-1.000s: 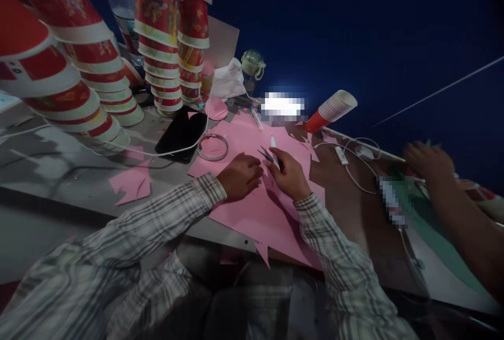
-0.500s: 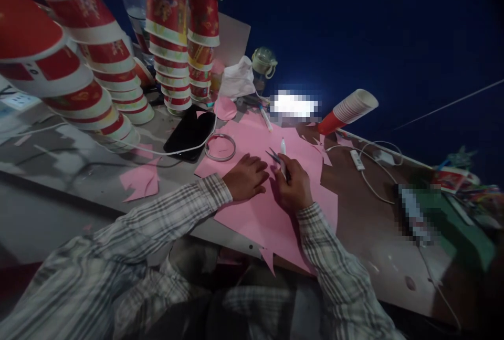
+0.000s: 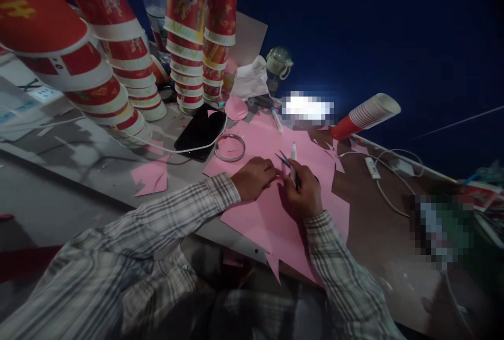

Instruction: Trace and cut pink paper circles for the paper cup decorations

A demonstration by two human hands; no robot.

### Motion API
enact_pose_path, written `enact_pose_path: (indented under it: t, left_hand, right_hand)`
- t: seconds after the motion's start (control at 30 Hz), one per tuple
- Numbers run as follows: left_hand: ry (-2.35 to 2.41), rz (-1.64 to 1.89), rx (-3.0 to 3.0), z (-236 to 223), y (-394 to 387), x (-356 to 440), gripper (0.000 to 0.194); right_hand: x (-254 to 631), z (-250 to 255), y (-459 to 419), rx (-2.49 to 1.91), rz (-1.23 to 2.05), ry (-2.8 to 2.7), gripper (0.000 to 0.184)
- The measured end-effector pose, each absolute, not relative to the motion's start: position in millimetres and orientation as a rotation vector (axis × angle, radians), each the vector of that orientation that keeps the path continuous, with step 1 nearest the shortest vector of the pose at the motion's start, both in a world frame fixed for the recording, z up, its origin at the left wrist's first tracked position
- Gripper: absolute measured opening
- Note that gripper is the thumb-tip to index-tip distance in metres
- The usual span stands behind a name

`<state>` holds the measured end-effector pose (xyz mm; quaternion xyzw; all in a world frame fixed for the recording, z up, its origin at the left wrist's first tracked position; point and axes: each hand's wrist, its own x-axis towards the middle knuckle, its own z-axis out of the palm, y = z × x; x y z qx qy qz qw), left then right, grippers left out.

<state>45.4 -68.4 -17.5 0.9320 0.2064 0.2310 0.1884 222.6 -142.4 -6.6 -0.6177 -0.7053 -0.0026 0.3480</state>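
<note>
Pink paper (image 3: 252,214) lies in overlapping sheets on the table beneath both hands. My right hand (image 3: 305,190) is closed around the scissors (image 3: 282,158), whose slightly parted blades point up and left over the paper. Just beyond those fingers a white marker (image 3: 293,150) shows; I cannot tell whether the hand grips it too or it lies on the sheet. My left hand (image 3: 255,178) rests on the paper just left of the scissors. Its fingers are bent and drawn together, the tips down at the paper; what they pinch, if anything, is hidden.
Tall stacks of red-and-white paper cups (image 3: 185,41) rise at the left. A black phone (image 3: 200,133), a roll of tape (image 3: 229,148) and a capped marker (image 3: 276,119) lie around the paper. Leaning cups (image 3: 366,114) and a white cable (image 3: 388,201) are at right.
My left hand was spread flat; its fingers have now drawn together and come closer to the scissors. The right hand keeps its grip on the scissors. The whole view has shifted slightly.
</note>
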Motion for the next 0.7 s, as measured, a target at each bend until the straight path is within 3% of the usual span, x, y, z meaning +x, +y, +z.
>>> enact_pose_path:
  t: [0.23,0.47,0.6,0.7]
  left_hand:
    - [0.614,0.670,2.615,-16.5,-64.9,47.7,0.024]
    - [0.704,0.956,2.354,-5.5,-64.9,44.6,0.019]
    - [0.780,0.951,2.252,-4.2,-67.9,43.9,0.016]
    - [0.797,0.939,2.182,-4.7,-68.3,44.4,0.018]
  right_hand:
    - [226.3,-8.5,-144.5,-1.565,-0.010,-1.770,0.036]
    - [230.9,-4.8,-148.7,-1.515,0.018,-1.650,0.032]
    - [234.1,-1.4,-152.3,-1.445,0.161,-1.699,0.049]
    - [231.7,-1.2,-152.0,-1.483,0.104,-1.694,0.036]
